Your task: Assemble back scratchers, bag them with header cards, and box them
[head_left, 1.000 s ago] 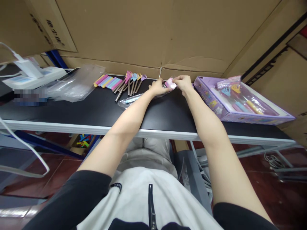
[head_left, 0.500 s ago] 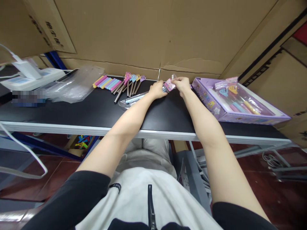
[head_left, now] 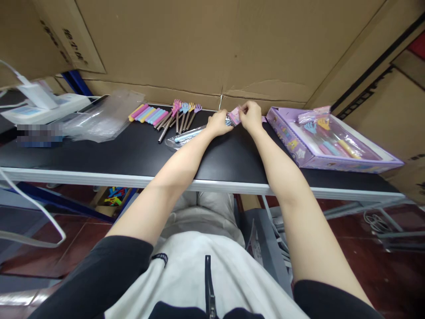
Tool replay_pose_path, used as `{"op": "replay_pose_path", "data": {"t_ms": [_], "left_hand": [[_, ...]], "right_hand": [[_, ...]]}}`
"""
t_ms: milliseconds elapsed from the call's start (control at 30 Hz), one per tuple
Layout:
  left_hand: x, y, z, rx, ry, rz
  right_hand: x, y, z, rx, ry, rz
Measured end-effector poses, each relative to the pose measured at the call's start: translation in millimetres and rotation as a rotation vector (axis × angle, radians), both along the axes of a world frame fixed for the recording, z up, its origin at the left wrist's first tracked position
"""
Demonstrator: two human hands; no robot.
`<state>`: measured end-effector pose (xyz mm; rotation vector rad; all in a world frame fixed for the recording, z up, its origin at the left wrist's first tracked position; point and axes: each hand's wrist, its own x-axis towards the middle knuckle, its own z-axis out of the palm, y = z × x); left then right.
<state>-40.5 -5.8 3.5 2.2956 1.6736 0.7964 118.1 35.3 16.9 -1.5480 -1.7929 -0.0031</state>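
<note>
Left hand point(head_left: 219, 123) is curling its fingers closed over one clear packet point(head_left: 182, 142) lying on the black table point(head_left: 232, 155), a pale blue stick point(head_left: 190, 135) showing inside. Right hand point(head_left: 251, 117) is pinching the pink card point(head_left: 234, 116) at the packet's end, fingers and thumb together. Can't make out any print on that card, sorry. Dark characters point(head_left: 73, 44) are running down the cardboard point(head_left: 83, 31) at left, too blurry to read. One purple box point(head_left: 352, 166) is sitting at right, showing two claw heads point(head_left: 323, 124), one blue, one yellow. Bunched claw sticks point(head_left: 184, 109), too overlapped to count, are lying beside one row of pastel tubes point(head_left: 149, 115).
</note>
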Motion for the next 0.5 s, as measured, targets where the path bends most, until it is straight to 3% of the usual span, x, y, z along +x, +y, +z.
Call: {"op": "replay_pose_path", "data": {"t_ms": [233,500], "left_hand": [[-3,-5,3.4,0.014,0.004,0.033],[-4,-1,1.9,0.050,-0.015,0.071]], "right_hand": [[4,8,-12.0,0.062,-0.104,0.116],[5,23,-10.3,0.066,0.156,0.095]]}}
